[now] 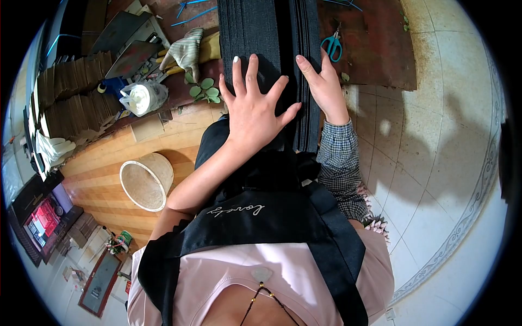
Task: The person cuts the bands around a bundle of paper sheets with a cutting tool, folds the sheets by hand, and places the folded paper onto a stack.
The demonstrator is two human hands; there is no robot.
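Note:
A stack of long black ribbed strips (pixel 250 32) runs from the table's edge to my lap, with a dark gap dividing it into a wide left part and a narrower right part (pixel 307 114). My left hand (pixel 253 111) lies on the wide part, palm down, its fingers spread and holding nothing. At the outer side of the right part is my right hand (pixel 326 87), its thumb on the top edge and its other fingers partly hidden. Teal-handled scissors (pixel 333 46) lie on the table just beyond my right hand.
A dark red-brown table (pixel 380 54) spans the front. To the left are a striped glove (pixel 186 53), green leaves (pixel 205 91), a plastic container (pixel 142 99) and stacked brown pieces (pixel 76 103). A round bin (pixel 147 182) stands on the wooden floor.

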